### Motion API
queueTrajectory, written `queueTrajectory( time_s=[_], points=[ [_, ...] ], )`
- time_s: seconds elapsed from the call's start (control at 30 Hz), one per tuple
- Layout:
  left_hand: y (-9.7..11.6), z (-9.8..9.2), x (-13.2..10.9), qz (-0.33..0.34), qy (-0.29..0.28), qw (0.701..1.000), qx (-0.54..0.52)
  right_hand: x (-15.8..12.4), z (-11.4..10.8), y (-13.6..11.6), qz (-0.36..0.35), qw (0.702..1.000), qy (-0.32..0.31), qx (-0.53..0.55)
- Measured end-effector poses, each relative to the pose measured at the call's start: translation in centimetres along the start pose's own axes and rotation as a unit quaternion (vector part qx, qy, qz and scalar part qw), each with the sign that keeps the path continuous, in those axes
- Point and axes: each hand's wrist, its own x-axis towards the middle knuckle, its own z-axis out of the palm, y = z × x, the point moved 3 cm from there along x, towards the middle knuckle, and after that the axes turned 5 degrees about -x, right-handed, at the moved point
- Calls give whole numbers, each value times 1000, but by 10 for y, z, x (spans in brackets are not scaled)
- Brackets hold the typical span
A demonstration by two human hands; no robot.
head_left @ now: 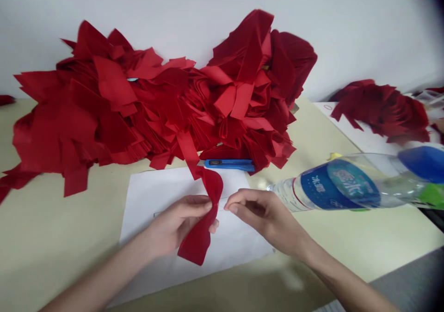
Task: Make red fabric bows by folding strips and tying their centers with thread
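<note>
My left hand point(183, 222) pinches a red fabric strip point(197, 240) at its gathered middle, thumb in front and fingers behind. Above the pinch the strip curves into a loop, and its lower end hangs toward me. Just to the right, my right hand point(258, 212) is closed in a pinch of thumb and forefinger. A faint thin line runs near those fingertips, but what they hold is too small to make out. Under both hands lies a white paper sheet point(138, 266) with a thin drawn line.
A heap of red fabric strips point(138, 113) lies along the wall. At its front edge rests a blue utility knife point(229, 164). On the right, a water bottle point(333, 185) lies on its side, with more red strips point(385, 111) behind it on the table point(62, 238).
</note>
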Motion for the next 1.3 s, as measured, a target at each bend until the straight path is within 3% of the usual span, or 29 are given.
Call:
queueTrajectory(
  time_s=[0.17,0.3,0.67,0.8,0.9,1.03,1.13,1.3],
  points=[
    [-4,-1,2,-1,-57,998,-2,2,6,8,20,989,-45,141],
    [-11,2,3,-9,-91,996,-11,4,10,11,17,979,-100,175],
    [-11,9,-2,-26,-122,992,-34,9,15,13,-4,960,-116,253],
    [-12,12,-1,-3,-69,998,-1,9,18,12,6,943,-134,304],
    [-4,13,-1,79,18,994,76,12,17,14,16,949,-103,297],
    [13,16,-9,186,137,930,286,17,15,20,29,969,-56,240],
    [22,19,-15,213,153,876,405,20,16,21,24,978,-51,202],
    [24,18,-14,177,115,868,449,23,19,15,-1,983,-58,172]
  ],
)
